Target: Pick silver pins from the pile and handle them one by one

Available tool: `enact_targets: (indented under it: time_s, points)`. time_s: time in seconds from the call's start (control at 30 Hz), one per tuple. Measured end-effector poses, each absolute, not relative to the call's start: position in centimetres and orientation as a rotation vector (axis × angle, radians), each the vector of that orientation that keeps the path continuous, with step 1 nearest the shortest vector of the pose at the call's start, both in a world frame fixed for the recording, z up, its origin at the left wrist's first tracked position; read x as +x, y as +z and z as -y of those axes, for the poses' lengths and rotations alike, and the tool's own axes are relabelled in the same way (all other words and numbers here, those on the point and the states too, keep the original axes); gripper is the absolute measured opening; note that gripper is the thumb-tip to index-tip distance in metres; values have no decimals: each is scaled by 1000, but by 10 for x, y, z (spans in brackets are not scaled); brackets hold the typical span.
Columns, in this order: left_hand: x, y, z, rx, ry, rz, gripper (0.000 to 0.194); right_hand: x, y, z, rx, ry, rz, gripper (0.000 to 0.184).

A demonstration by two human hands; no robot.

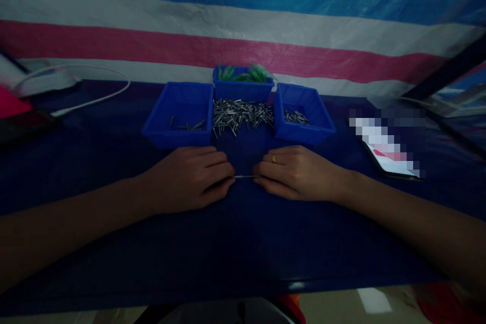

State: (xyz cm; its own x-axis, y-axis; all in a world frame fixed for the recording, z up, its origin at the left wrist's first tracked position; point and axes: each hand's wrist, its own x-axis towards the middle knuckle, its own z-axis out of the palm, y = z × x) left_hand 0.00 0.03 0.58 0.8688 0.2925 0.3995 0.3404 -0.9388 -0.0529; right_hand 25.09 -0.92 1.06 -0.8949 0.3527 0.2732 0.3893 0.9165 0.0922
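Note:
A thin metal blind rivet, with a small flange partway along it, lies level between my two hands. The fingers of my left hand pinch one end. My right hand, with a ring on one finger, pinches the other end. Just beyond the hands, a loose pile of blind rivets covers the table. The left blue bin holds a few rivets, and the right blue bin holds a small heap. The fingertips partly hide the rivet's ends.
A third blue bin with green pieces and clear plastic stands behind the pile. On the right lies a phone. A white cable curls at the far left. Striped sheeting hangs behind the dark blue table.

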Motion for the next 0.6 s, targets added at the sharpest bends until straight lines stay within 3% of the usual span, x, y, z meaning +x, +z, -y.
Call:
enact_targets:
  time_s: [0.6]
  points:
    - [-1, 5, 0, -2930, -581, 508, 25, 250, 13, 10, -562, -174, 2836, 32]
